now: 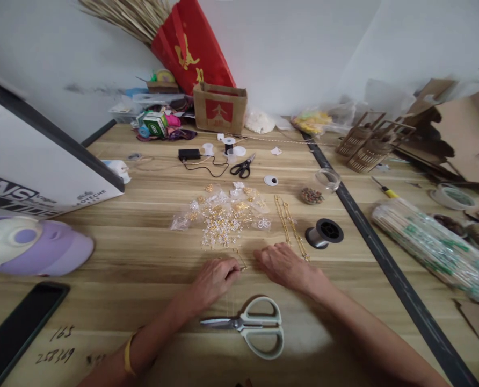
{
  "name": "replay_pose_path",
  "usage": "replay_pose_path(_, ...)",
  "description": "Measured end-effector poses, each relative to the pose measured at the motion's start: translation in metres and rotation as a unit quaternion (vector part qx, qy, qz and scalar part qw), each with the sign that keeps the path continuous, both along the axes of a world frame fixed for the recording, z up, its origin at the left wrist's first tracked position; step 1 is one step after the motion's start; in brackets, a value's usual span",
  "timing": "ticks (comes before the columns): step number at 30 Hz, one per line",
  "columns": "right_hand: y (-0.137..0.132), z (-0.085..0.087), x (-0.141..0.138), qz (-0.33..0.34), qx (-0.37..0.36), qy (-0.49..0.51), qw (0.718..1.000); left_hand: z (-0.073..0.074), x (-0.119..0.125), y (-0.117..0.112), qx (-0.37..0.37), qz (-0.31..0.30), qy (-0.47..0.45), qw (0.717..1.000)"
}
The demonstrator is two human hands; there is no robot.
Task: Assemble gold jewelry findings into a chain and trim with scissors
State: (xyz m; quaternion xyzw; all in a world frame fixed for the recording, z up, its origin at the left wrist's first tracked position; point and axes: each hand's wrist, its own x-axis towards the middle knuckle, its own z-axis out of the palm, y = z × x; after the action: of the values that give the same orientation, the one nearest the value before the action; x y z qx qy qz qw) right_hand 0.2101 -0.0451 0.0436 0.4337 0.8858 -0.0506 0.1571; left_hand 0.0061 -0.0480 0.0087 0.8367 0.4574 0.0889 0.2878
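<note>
My left hand (218, 275) rests low over the table, thumb and forefinger pinched at the end of a short, thin gold chain (244, 263). To its right, my right hand (283, 262) lies with curled fingers on the tabletop; whatever its fingertips hold is hidden. A loose pile of gold and clear beads (222, 224) spreads just beyond both hands, with small plastic bags of beads around it. Longer gold bead chains (287, 221) lie beyond my right hand. Nearer to me are light-green-handled scissors (262, 327), lying flat with blades pointing left.
A wire spool (325, 233) and a clear jar of beads (320, 186) stand at the right. Farther back lie black scissors (242, 167). A phone (22, 328), a purple-and-white object (38, 245) and a large white box (38, 161) occupy the left. Bagged sticks (428, 244) lie far right.
</note>
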Motion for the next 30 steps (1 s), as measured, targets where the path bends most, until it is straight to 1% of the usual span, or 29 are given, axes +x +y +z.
replay_pose_path(4, 0.0, -0.003, 0.002, 0.002, 0.013, 0.003, 1.0, -0.004, -0.002, 0.0, -0.002, 0.004, 0.003, 1.0)
replay_pose_path(8, 0.0, -0.004, 0.003, -0.004, 0.003, 0.001, 1.0, -0.004, -0.003, 0.0, -0.013, 0.002, 0.008, 1.0)
replay_pose_path(13, 0.002, 0.005, 0.0, -0.008, -0.013, -0.011, 1.0, 0.002, -0.003, -0.001, -0.028, 0.01, 0.006, 1.0)
replay_pose_path(17, 0.003, 0.013, -0.003, -0.019, -0.03, -0.03, 0.999, 0.005, -0.003, 0.001, -0.035, 0.015, -0.013, 0.999)
replay_pose_path(21, 0.004, 0.015, -0.005, -0.03, -0.047, -0.027, 0.998, 0.006, -0.004, 0.002, -0.043, 0.016, -0.03, 0.999)
replay_pose_path(25, 0.005, 0.018, -0.005, -0.034, -0.036, -0.011, 0.999, 0.009, -0.005, 0.003, -0.051, 0.019, -0.006, 0.999)
replay_pose_path(27, 0.005, 0.02, -0.005, -0.033, -0.031, -0.01, 0.999, 0.009, -0.005, 0.003, -0.045, 0.019, 0.002, 0.999)
replay_pose_path(30, 0.004, 0.021, -0.005, -0.033, -0.044, -0.001, 0.998, 0.006, -0.005, 0.002, -0.032, 0.016, -0.001, 0.999)
